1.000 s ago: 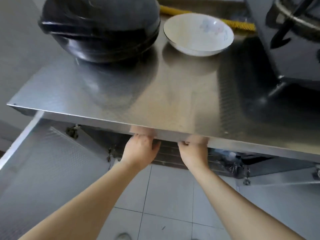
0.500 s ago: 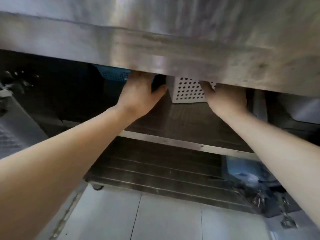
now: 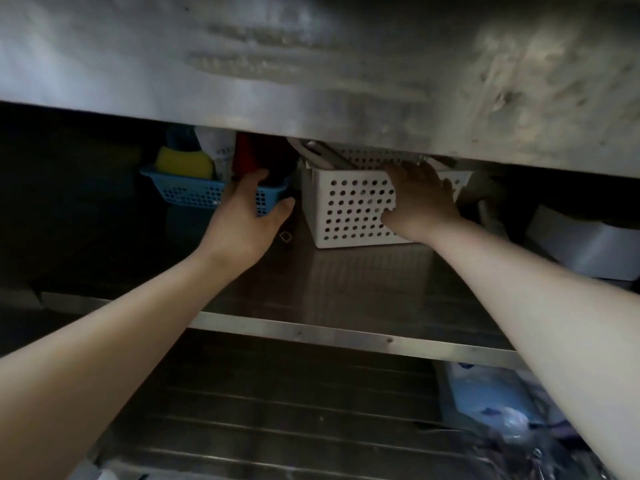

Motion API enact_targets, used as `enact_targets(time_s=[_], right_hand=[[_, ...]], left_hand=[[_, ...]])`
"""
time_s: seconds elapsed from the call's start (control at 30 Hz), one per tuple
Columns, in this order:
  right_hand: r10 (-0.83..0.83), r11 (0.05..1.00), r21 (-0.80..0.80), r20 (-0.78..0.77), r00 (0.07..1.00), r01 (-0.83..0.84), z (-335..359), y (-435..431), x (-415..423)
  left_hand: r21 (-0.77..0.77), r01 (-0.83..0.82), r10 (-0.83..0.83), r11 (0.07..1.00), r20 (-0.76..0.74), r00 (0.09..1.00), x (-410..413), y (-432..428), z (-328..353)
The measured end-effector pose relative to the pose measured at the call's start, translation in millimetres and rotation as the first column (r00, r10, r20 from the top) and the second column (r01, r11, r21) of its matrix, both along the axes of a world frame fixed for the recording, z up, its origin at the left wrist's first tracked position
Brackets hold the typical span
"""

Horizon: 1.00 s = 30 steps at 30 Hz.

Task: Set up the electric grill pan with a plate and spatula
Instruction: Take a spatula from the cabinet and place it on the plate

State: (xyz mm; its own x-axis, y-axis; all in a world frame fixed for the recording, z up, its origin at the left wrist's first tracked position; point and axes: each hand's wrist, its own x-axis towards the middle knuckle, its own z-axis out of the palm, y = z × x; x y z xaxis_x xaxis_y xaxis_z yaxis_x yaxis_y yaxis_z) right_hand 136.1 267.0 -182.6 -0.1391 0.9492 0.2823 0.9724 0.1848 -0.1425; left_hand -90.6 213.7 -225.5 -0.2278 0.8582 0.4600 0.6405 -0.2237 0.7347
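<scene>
Reaching under the steel counter for the utensil basket

We have both hands on the under-shelf (image 3: 346, 282): our right hand (image 3: 417, 202) lies spread against the front of the white perforated basket (image 3: 349, 209), not yet closed on it, while our left hand (image 3: 242, 220) hangs open in front of the blue basket (image 3: 194, 194), likely to clear room. Handles stick up from the white basket; whether one is the spatula we cannot tell. No plate or grill pan shows here. Compared with half a second ago, we have crouched lower and both baskets show fully.
</scene>
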Motion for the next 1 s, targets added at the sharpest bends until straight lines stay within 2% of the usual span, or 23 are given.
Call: enact_targets(time_s=[0.03,0.1,0.17,0.27,0.33,0.5,0.7,0.83,0.93,1.0], right_hand=[[0.007,0.999,0.035,0.001,1.0,-0.007,-1,2,2],[0.047,0.976,0.211,-0.001,0.999,-0.045,-7,-3,7],[0.138,0.923,0.371,-0.075,0.988,-0.101,-20,-16,13],[0.243,0.869,0.481,-0.206,0.948,-0.118,-40,-42,21],[0.266,0.851,0.511,-0.225,0.937,-0.118,-54,-53,25],[0.287,0.836,0.537,-0.248,0.925,-0.116,-71,-72,28],[0.256,0.859,0.5,-0.23,0.939,-0.112,-71,-83,24],[0.236,0.876,0.469,-0.221,0.946,-0.109,-67,-84,22],[0.192,0.892,0.445,-0.217,0.957,-0.078,-65,-85,20],[0.198,0.903,0.414,-0.163,0.966,-0.116,-59,-84,14]], left_hand=[[-0.009,0.006,-0.006,1.0,0.042,0.999,0,2,-1],[-0.027,0.016,-0.013,1.0,0.124,0.992,3,2,-6],[-0.062,0.067,-0.054,0.996,0.182,0.982,10,-3,-11],[-0.117,0.229,-0.17,0.966,0.375,0.911,25,-10,-12],[-0.125,0.306,-0.228,0.944,0.423,0.877,33,-14,-13],[-0.152,0.429,-0.344,0.89,0.392,0.853,45,-27,-26],[-0.134,0.462,-0.36,0.877,0.455,0.815,53,-44,-25],[-0.059,0.367,-0.335,0.928,0.294,0.895,54,-51,-14],[-0.021,0.348,-0.334,0.937,0.232,0.914,58,-56,-9],[-0.017,0.346,-0.336,0.938,0.197,0.921,59,-56,-5]])
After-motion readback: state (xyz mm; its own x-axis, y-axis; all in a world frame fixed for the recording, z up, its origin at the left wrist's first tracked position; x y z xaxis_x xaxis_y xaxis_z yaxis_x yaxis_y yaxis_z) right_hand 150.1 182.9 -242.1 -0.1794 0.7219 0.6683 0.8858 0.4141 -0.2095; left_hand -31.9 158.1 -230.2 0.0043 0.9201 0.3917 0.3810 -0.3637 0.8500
